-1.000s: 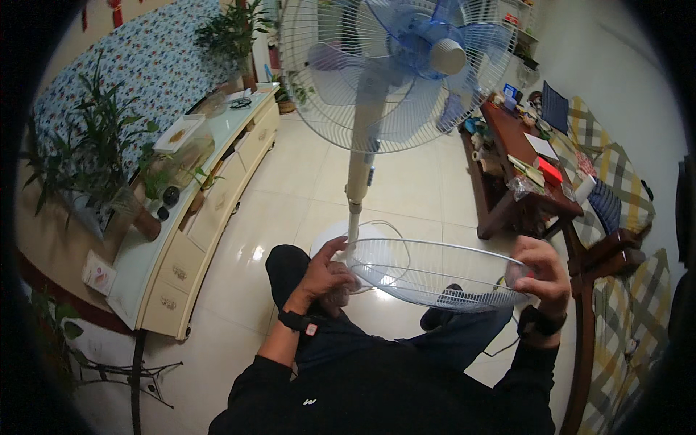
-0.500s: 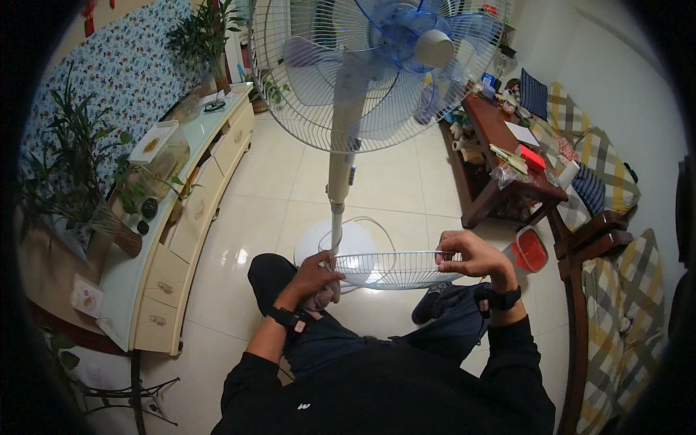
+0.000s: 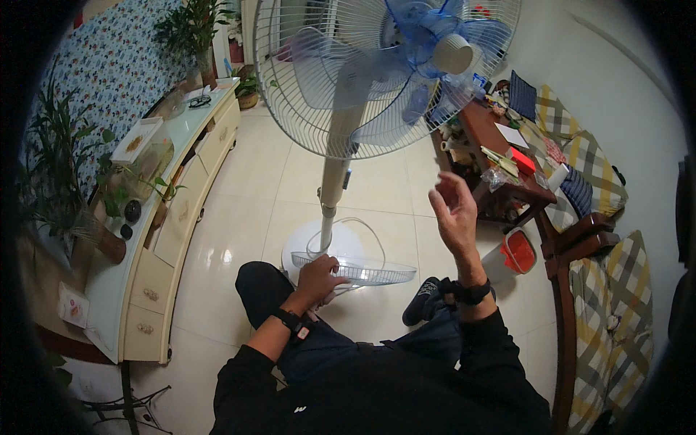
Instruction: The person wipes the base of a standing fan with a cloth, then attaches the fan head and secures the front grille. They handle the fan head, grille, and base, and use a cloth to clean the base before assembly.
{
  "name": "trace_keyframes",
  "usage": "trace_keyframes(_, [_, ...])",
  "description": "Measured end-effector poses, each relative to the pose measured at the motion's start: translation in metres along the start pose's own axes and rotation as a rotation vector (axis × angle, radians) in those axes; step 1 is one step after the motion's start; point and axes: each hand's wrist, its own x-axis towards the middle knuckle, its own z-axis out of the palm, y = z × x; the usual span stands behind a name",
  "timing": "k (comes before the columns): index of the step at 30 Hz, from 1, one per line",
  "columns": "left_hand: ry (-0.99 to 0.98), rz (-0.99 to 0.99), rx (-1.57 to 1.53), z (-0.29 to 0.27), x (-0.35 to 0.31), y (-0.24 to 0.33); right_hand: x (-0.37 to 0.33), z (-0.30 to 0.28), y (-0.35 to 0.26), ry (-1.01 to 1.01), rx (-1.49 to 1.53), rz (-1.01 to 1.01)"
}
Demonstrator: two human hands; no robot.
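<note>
My left hand (image 3: 319,281) grips the near-left edge of a round wire fan guard (image 3: 373,274), which lies nearly flat above my lap. A bit of pinkish cloth shows under that hand, mostly hidden. My right hand (image 3: 455,217) is raised off to the right, fingers apart and holding nothing. Ahead stands a pedestal fan (image 3: 337,167) with its blue see-through blades (image 3: 424,54) exposed at the front. Its rear wire guard (image 3: 308,141) is behind them, and a pale knob (image 3: 453,54) sits at the hub.
On the left runs a cream cabinet (image 3: 181,196) bearing plants and a glass tank. To the right are a dark red wooden table (image 3: 482,130) with clutter, a bin with a red liner (image 3: 518,250) and a checked sofa (image 3: 591,290). A white cable (image 3: 377,235) loops around the fan's base.
My right hand has let go of the guard and risen up toward the fan. The guard, held by my left hand alone, has shifted left and tilted slightly. My view has turned a little.
</note>
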Motion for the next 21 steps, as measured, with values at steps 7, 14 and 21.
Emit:
trace_keyframes(7, [-0.056, -0.203, -0.035, 0.001, -0.003, -0.008, 0.038, 0.082, -0.075, 0.219, -0.171, -0.245])
trace_keyframes(14, [-0.062, -0.23, -0.07, -0.003, -0.005, -0.012, 0.047, 0.13, -0.089, 0.313, -0.128, -0.19])
trace_keyframes(21, [-0.087, -0.184, -0.06, 0.0, -0.01, -0.015, 0.056, 0.142, -0.081, 0.343, -0.206, -0.199])
